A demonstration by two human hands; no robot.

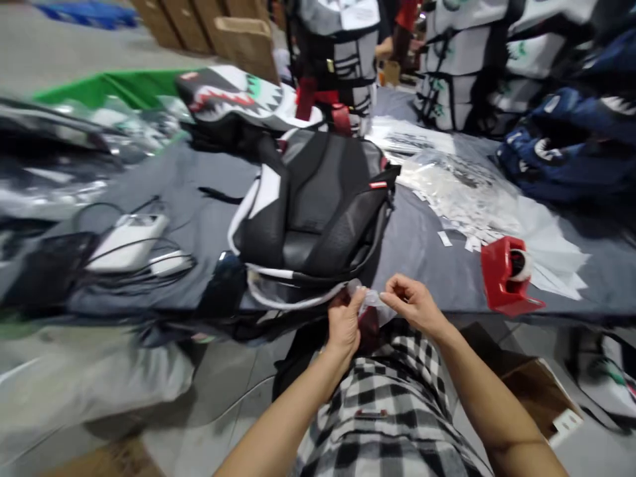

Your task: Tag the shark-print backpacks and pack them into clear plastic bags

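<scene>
Head view: left hand pinches clear plastic at the backpack's near edge; right hand beside it, grip impossible to tell

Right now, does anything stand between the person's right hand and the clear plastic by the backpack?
Nothing visible does: the right hand is right beside the clear plastic, touching or nearly so. The left hand pinches its other side, near the backpack.

View from head height, facing forward and down across nearby table.
</scene>
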